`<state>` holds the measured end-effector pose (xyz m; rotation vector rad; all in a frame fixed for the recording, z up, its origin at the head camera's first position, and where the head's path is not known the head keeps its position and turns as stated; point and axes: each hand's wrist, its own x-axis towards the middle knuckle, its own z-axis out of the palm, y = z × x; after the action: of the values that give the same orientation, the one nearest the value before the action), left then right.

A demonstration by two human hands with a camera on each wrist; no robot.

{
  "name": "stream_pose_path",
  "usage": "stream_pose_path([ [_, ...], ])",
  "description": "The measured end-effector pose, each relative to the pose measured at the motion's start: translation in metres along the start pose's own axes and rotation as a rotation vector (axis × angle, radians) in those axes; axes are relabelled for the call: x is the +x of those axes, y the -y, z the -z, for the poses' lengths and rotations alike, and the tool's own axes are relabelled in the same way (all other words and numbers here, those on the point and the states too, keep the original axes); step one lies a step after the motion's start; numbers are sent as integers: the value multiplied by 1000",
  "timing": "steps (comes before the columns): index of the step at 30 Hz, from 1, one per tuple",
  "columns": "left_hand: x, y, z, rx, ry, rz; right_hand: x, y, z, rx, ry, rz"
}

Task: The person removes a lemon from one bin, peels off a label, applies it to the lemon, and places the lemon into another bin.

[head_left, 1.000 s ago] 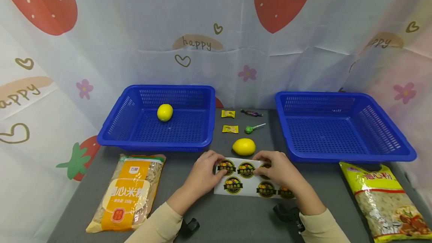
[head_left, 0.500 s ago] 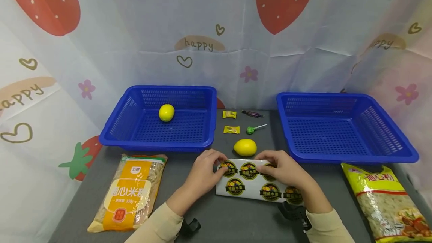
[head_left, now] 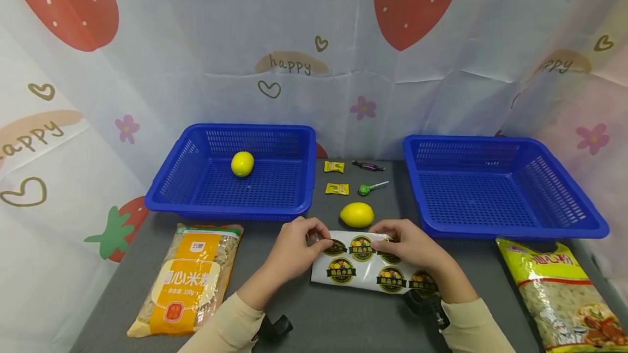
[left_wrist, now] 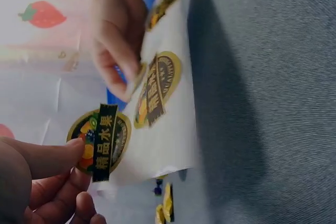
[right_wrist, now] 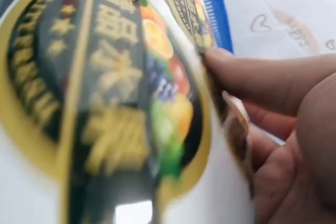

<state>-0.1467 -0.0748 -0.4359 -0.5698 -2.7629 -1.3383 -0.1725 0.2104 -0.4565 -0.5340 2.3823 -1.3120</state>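
A white sheet of round black-and-gold fruit stickers (head_left: pixel 365 274) is held tilted above the grey table by both hands. My left hand (head_left: pixel 297 248) pinches a sticker (left_wrist: pixel 100 142) at the sheet's upper left corner between thumb and fingers. In the left wrist view that sticker juts past the sheet's edge and looks partly lifted from it. My right hand (head_left: pixel 411 247) grips the sheet's upper edge farther right, its thumb (right_wrist: pixel 252 74) on the printed face. The right fingers behind the sheet are partly hidden. Just beyond the sheet lies a yellow lemon (head_left: pixel 357 214).
A blue basket (head_left: pixel 230 214) at the left holds another lemon (head_left: pixel 242 164). A second blue basket (head_left: pixel 515 230) stands at the right. Between them lie yellow-wrapped candies (head_left: pixel 337 189), a purple-wrapped candy (head_left: pixel 368 166) and a green lollipop (head_left: pixel 364 189). Food bags (head_left: pixel 183 282) (head_left: pixel 559 293) flank the hands.
The left thumb and fingers have drawn up at the sheet's corner, and the sticker there now tilts. The sheet's right part has come slightly nearer the body with the right hand.
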Motion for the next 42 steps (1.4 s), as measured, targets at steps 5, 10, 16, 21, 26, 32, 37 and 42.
stream_pose_path([
  [5, 1, -3, 3, -52, 30, -11, 8, -7, -3, -130, -12, -40],
  [10, 4, 0, -3, -192, 72, 20, 16, -6, -14, -263, -85, -104],
  [16, 7, 2, -18, -239, 118, 77, 22, -2, -31, -446, -222, -97],
  [21, 9, 5, -23, -250, 101, 131, 20, 1, -36, -516, -289, -100],
  [26, 11, 8, -24, -252, 101, 178, 17, 9, -29, -383, -372, -131],
  [32, 12, 7, -23, -238, 98, 192, 35, 10, -27, -249, -434, -220],
  [37, 11, 6, -22, -243, 101, 203, 50, 7, -31, -254, -386, -340],
  [42, 10, 4, -20, -242, 98, 198, 55, 8, -32, -194, -380, -319],
])
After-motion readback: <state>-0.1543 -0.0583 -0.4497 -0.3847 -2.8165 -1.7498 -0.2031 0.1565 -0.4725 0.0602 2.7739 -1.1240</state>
